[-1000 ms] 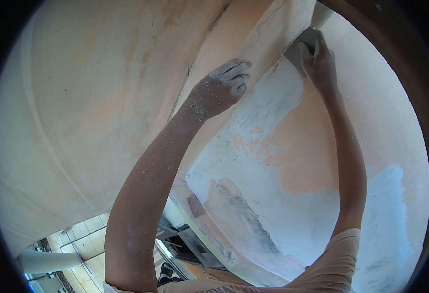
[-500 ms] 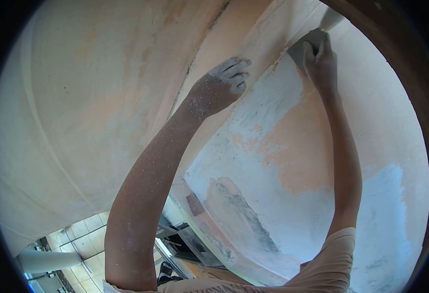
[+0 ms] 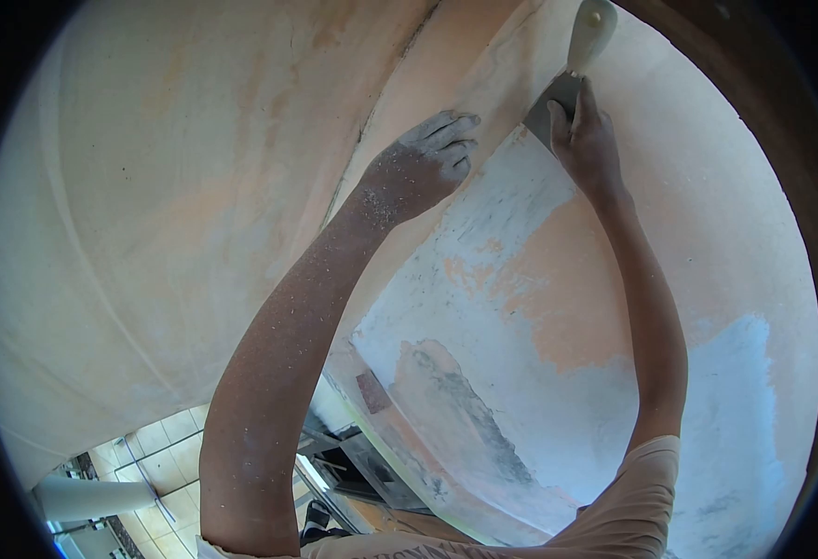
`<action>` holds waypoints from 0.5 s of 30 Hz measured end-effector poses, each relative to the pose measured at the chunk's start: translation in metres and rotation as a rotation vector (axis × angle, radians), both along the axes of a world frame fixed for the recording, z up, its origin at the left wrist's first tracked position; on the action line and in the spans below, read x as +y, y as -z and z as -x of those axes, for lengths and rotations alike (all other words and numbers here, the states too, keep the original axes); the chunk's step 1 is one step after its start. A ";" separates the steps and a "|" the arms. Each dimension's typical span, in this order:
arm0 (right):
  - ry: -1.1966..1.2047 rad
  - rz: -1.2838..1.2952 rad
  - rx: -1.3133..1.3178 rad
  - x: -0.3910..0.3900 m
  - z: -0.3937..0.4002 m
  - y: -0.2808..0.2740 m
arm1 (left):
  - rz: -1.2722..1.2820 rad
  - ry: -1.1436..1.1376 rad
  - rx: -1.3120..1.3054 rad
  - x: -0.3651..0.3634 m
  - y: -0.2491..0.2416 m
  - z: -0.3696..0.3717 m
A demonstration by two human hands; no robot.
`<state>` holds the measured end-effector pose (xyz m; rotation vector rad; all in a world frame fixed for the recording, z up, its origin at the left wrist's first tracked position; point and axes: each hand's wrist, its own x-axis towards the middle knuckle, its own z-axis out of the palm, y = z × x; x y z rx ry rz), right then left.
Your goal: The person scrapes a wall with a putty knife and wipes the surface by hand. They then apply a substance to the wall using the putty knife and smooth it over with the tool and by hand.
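A putty knife point(image 3: 591, 35) with a pale handle and a grey metal blade is in my right hand point(image 3: 593, 149). My fingers grip it by the blade, and the handle points up and away. One blade edge lies along the seam between the patched surface point(image 3: 483, 289) and the beige panel beside it. My left hand point(image 3: 425, 160), coated in white dust, rests near that seam with its fingers slightly bent and apart. It holds nothing. White filler, orange-pink areas and grey streaks cover the patched surface.
A large smooth beige panel point(image 3: 176, 214) fills the left side, with a dark crack running beside my left hand. Far below are a tiled floor point(image 3: 162, 452), a white pipe point(image 3: 92, 498) and a metal frame point(image 3: 353, 466). A dark curved rim borders the right.
My right hand has moved the putty knife down and left along the seam, and more of its handle now shows. My left hand has stayed in place.
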<state>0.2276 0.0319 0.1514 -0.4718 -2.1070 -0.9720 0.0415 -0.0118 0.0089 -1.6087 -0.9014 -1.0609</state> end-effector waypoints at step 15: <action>-0.133 0.277 0.298 -0.008 0.003 -0.013 | 0.014 -0.014 -0.002 -0.002 0.002 -0.001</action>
